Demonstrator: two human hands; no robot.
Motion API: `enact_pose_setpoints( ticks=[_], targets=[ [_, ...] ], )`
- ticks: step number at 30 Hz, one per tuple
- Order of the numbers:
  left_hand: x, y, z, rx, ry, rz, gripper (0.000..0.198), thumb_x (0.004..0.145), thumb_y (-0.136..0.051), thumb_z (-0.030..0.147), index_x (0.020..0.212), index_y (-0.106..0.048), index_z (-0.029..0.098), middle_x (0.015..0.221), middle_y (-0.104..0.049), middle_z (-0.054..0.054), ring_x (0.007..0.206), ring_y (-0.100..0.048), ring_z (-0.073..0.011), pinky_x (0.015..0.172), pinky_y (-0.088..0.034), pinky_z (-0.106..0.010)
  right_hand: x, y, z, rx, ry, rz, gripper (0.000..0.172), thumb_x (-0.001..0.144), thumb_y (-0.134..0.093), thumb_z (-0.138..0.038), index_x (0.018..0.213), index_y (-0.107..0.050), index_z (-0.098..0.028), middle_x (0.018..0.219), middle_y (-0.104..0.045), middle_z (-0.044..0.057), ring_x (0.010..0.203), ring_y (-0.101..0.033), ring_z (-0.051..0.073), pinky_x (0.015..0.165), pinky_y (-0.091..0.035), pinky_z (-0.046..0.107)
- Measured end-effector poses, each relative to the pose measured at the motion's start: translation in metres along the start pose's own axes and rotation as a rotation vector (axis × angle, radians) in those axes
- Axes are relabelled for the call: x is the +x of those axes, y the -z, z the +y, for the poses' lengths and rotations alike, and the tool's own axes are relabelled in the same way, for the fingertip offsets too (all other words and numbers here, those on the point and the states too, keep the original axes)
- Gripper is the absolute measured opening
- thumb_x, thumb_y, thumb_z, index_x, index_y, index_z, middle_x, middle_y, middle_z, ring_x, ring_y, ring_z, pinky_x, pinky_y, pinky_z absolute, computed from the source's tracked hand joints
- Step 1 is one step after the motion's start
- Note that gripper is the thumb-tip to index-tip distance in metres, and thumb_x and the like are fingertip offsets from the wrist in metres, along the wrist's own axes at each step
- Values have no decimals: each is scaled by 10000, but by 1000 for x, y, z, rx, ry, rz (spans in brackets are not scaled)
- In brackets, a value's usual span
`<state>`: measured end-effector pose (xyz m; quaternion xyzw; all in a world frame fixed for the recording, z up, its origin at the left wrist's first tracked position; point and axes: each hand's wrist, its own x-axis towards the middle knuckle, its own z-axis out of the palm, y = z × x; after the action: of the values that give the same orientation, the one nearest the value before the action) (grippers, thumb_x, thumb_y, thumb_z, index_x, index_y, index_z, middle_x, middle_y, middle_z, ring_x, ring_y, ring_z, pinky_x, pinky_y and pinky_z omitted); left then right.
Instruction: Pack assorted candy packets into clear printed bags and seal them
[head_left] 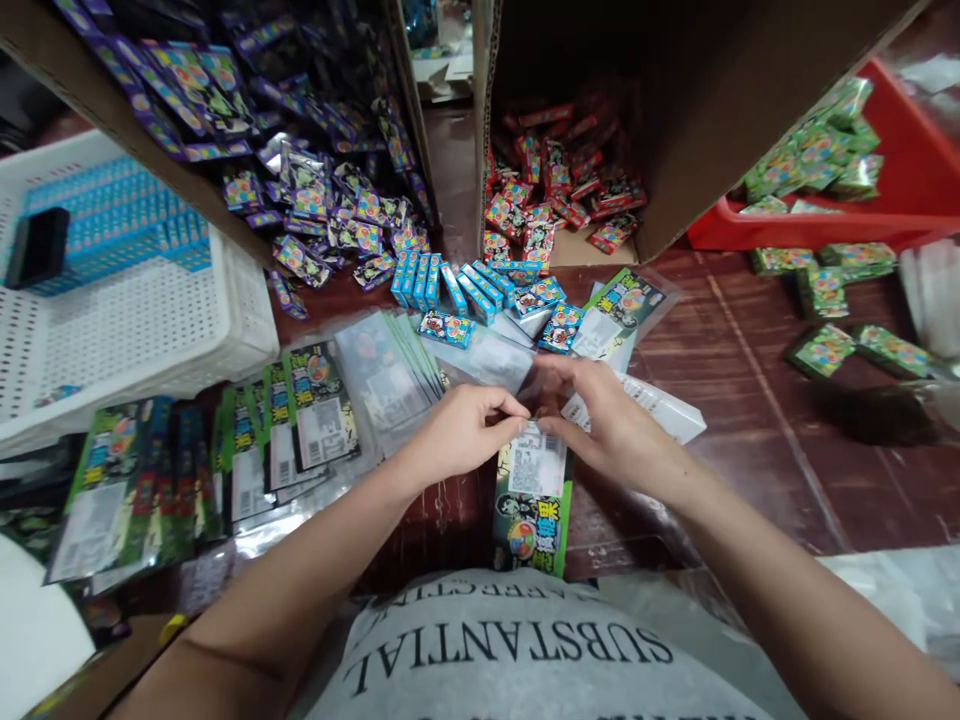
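Observation:
A green and black printed candy pouch with a white label lies in front of me on the dark table, its graphics upside down to me. My left hand pinches its far edge between thumb and forefinger. Close beside it, my right hand has thumb and fingers closed on the same edge. Just beyond my hands are small blue candy boxes, some standing in a row and some lying flat. Another printed pouch and a clear plastic sleeve lie near them.
Cardboard boxes spill purple packets and red packets at the back. A white basket with blue boxes and a phone stands left, above stacked pouches. At right are a red bin and green packets.

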<state>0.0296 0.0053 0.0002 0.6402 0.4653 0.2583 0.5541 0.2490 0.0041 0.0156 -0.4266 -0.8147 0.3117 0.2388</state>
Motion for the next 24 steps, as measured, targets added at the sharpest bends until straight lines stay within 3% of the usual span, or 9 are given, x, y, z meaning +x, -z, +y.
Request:
enact_pose_setpoints(
  ticks=[3,7,11,13,16,18,21,24],
  targets=[
    [-4,1,0,-15,-18,14,136,866,-640,244,866,-774,220,857,-780,-54,742,-698,-178,682,-525,-297,-7,-5,-5,-147,51,30,550,974,-576,-180,1476,-411,-333,1059,-707,41,1009,-586,276,916,-421,471],
    [-6,-3,1,-58,-12,25,74,815,-721,274,837,-743,206,813,-763,-55,713,-694,-185,639,-531,-293,-10,-12,-10,-206,33,19,700,998,-554,-200,1585,-213,-369,1103,-750,28,1017,-595,298,912,-392,515],
    [-8,11,1,-128,-15,20,253,700,-834,280,883,-673,211,869,-741,-49,775,-702,-199,658,-553,-293,-15,-8,-11,-89,25,19,774,1005,-557,-268,1618,-96,-373,1236,-716,53,1131,-587,321,995,-395,582],
    [-14,29,-1,-216,-7,75,315,727,-820,265,988,-649,226,960,-744,-65,851,-713,-207,706,-565,-299,-24,-8,-10,52,-30,158,790,984,-594,-311,1613,-122,-377,1356,-636,83,1233,-558,326,1067,-386,604],
    [-30,54,-10,-305,-6,391,515,768,-809,267,1231,-584,280,1028,-723,-51,897,-702,-187,737,-564,-277,-40,-18,-6,321,-179,392,802,942,-654,-352,1585,-176,-392,1412,-538,114,1290,-541,312,1077,-446,573],
    [-44,60,-19,-311,-5,528,646,786,-805,279,1362,-515,325,1077,-691,-35,902,-686,-168,742,-562,-261,-46,-32,-3,500,-262,443,784,917,-685,-376,1549,-221,-397,1402,-512,120,1239,-581,297,997,-532,529],
    [-66,50,-33,-293,52,506,726,831,-773,292,1469,-435,367,1195,-652,-46,982,-676,-172,805,-569,-280,-43,-48,-1,643,-339,579,692,875,-733,-373,1437,-329,-375,1329,-523,106,1062,-649,245,887,-601,460],
    [-84,33,-41,-277,116,333,617,856,-748,302,1424,-510,347,1255,-657,-64,1055,-675,-195,891,-567,-333,-35,-44,-1,649,-359,722,642,846,-767,-331,1351,-372,-366,1261,-520,74,914,-651,185,861,-611,411]
  ],
)
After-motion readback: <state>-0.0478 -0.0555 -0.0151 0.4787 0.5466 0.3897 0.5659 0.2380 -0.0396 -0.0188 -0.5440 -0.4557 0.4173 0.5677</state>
